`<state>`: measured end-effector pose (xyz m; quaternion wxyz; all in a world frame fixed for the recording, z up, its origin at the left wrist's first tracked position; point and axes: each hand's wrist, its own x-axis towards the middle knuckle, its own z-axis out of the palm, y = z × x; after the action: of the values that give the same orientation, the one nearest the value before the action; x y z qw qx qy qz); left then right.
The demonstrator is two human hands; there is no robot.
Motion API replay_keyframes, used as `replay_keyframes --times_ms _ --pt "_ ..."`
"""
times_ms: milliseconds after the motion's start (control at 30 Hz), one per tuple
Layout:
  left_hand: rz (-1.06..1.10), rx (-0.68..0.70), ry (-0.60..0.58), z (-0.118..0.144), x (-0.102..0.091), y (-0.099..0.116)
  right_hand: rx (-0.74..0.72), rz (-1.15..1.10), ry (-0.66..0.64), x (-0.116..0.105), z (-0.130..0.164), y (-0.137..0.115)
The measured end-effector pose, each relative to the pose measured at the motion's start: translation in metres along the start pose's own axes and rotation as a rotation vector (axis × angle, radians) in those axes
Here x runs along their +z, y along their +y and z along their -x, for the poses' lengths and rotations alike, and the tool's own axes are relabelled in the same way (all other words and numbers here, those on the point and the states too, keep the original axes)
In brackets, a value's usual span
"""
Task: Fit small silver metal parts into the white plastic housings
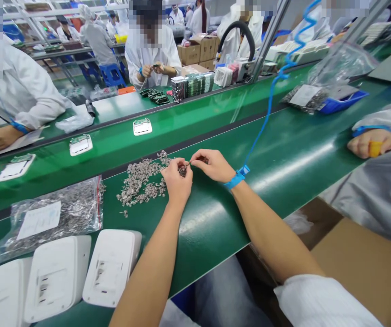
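Observation:
My left hand [177, 181] is closed around several small metal parts [182, 171], which show between its fingers and thumb. Right beside it, my right hand [214, 167] is closed in a pinch, fingertips almost touching those of the left. Something tiny and partly green is at the meeting fingertips, too small to name. Dark bits show under the right hand's curled fingers, mostly hidden. A loose pile of small silvery metal parts [137, 181] spreads on the green bench top just left of my hands. A blue wrist strap [235, 178] with a coiled cord circles my right wrist.
A clear bag of metal parts [79, 204] lies at left, behind white plastic housings [112, 268]. White covers with circuit boards [81, 145] sit on the green conveyor [188, 120]. Another parts bag and a blue tray [343, 102] stand back right. Co-workers sit left, opposite and right.

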<state>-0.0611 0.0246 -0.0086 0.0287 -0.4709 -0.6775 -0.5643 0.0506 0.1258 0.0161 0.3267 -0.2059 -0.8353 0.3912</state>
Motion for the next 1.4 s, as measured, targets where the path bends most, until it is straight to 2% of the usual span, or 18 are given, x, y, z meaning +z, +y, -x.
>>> replay_keyframes --times_ms 167,300,367,500,667,767,933,1033,1200,1400 --pt "-0.041 -0.009 0.010 0.000 -0.001 -0.002 0.122 -0.223 -0.049 0.007 0.001 0.001" --pt "-0.065 0.057 -0.008 0.002 0.000 -0.007 0.172 -0.424 -0.092 0.011 -0.001 0.004" --pt "-0.059 0.094 -0.017 0.003 0.001 -0.008 0.164 -0.446 -0.120 0.009 -0.001 0.005" --pt "-0.034 0.110 -0.026 0.005 0.001 -0.009 0.125 -0.264 -0.098 0.003 -0.002 0.008" --pt "0.024 0.046 -0.031 0.003 0.001 -0.009 0.117 -0.173 -0.043 0.001 -0.002 0.008" --pt "-0.010 0.025 -0.052 0.001 0.000 -0.008 0.091 -0.059 -0.056 0.002 -0.003 0.006" --pt "-0.110 0.132 -0.115 0.000 -0.003 -0.004 0.024 0.078 -0.051 0.003 -0.002 0.006" --pt "-0.168 0.168 -0.136 0.000 -0.004 -0.004 0.039 0.095 -0.068 0.005 -0.001 0.007" --pt "-0.138 0.177 -0.104 -0.001 -0.005 -0.007 0.127 -0.090 -0.063 0.006 0.000 0.008" --pt "-0.029 0.193 -0.134 -0.001 -0.006 -0.004 0.185 -0.367 -0.080 -0.003 0.000 0.004"
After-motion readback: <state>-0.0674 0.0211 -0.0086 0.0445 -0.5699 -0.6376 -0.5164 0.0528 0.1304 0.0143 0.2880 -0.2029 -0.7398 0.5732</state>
